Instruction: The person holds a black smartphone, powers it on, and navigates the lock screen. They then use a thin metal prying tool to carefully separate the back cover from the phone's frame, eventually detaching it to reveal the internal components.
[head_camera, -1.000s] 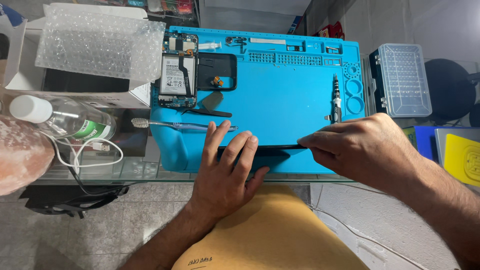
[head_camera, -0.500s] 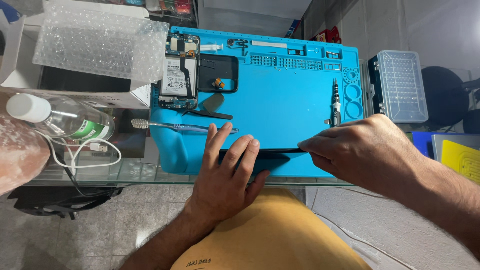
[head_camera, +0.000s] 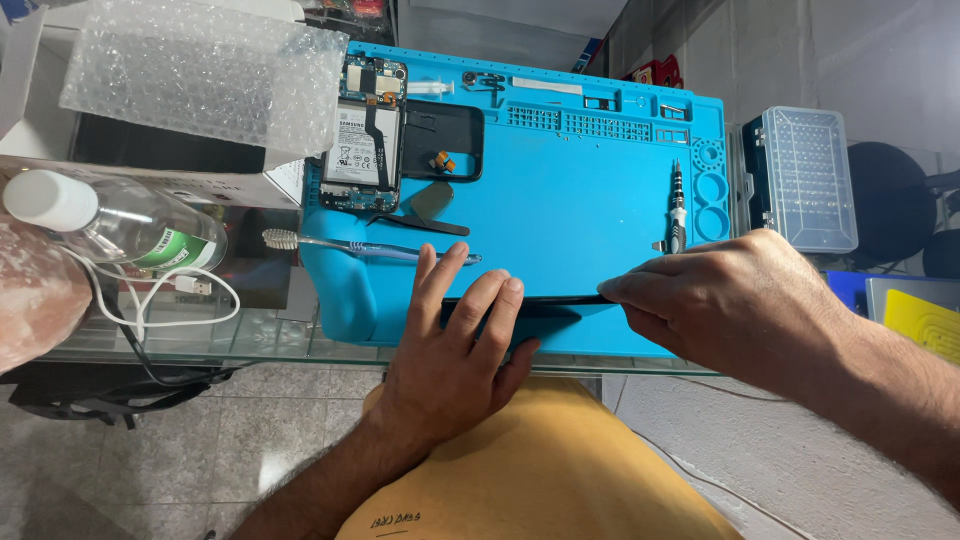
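Opened phone (head_camera: 363, 135) on mat (head_camera: 580, 190) at ten o'clock; screwdriver (head_camera: 677, 208) two o'clock; toothbrush (head_camera: 360, 246) nine o'clock; bottle (head_camera: 110, 220) left of mat.

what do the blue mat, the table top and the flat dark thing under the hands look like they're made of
Blue mat: likely silicone or soft rubber, matte, with moulded compartments and rounded edges. Table top: clear glass, glossy; the floor tiles show through it. Flat dark panel under the left hand and right hand: thin, glossy black, perhaps glass or plastic; cannot tell which.

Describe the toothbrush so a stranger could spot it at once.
Start at the big blue work mat on the glass table. Near its left edge, below the opened phone, lies the toothbrush, just beyond the left hand. It alone has white bristles and a long thin handle.
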